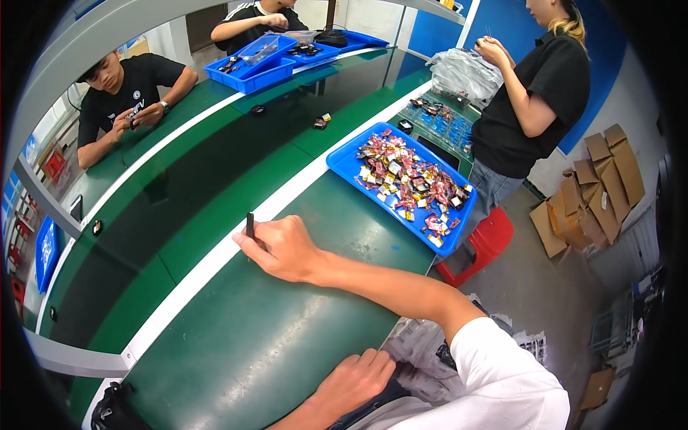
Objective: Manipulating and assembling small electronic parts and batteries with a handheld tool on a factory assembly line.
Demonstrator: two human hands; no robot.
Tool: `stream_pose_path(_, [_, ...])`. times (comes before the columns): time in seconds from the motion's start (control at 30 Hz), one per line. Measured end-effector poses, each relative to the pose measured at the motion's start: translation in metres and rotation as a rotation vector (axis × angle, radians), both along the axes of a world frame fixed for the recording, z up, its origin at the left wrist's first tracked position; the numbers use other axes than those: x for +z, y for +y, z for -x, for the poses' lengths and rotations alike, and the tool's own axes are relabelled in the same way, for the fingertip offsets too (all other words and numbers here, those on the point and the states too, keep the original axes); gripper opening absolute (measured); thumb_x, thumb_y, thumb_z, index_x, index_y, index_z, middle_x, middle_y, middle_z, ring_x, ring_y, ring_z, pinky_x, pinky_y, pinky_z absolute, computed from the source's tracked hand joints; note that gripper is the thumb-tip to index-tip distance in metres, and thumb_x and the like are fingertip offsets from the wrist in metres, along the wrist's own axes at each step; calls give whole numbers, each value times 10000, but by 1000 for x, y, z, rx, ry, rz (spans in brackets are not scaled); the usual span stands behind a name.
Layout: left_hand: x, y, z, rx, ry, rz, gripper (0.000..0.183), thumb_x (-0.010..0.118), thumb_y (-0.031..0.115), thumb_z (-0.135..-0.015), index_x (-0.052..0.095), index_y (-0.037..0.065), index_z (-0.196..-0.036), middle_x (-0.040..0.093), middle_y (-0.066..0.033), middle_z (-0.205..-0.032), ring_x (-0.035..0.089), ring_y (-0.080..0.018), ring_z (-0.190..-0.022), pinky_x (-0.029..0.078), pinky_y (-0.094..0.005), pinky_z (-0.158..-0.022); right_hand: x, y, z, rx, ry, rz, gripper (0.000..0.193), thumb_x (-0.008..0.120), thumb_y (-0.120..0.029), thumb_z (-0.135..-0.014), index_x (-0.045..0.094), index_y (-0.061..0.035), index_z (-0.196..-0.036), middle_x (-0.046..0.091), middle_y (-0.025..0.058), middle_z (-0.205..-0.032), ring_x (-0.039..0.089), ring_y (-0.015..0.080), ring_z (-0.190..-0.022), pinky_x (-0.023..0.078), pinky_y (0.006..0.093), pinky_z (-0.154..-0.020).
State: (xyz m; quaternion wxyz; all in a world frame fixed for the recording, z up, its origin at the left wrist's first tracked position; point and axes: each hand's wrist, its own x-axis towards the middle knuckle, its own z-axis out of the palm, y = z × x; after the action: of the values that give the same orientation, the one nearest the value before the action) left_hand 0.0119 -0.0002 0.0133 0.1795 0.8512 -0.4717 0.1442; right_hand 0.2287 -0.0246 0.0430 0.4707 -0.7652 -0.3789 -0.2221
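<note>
From where I stand, I see the person's right hand (283, 247) near the far edge of the green tabletop (215, 351), beside the white strip (195, 274) along the belt (154, 215). Its thumb and fingers pinch a slim black piece (250, 225), which stands almost upright, its upper end free. The left hand (356, 380) lies by the near edge, fingers loosely bent; whether something is under them, I cannot tell. To handle this piece well, I think the pinch should be light but sure, because so narrow a thing could turn between the fingers. It seems wise to keep the wrist low, and to bring the left hand closer if steadying is needed. The forearm should also stay clear of the filled blue tray (344, 158) at the tabletop's right end.
</note>
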Motion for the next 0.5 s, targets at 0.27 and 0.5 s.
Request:
stream_pose_path(0.27, [1,0,-1,0,-7,18,112,650,156,-774,547,131,-810,484,8,-799,565,-114,-757,423,-247,-557,-7,0,-4,86,-41,-17,347,727,-225,-982,738,-4,-715,644,101,-560,603,248,-443,463,361,-475])
stream_pose_path(0.5, [-2,0,1,6,7,39,104,648,152,-780,552,125,-810,491,3,-810,574,-116,-771,434,-249,-563,-11,-3,-9,89,-18,132,311,741,-222,-974,743,-5,-751,652,105,-573,624,240,-469,468,354,-478])
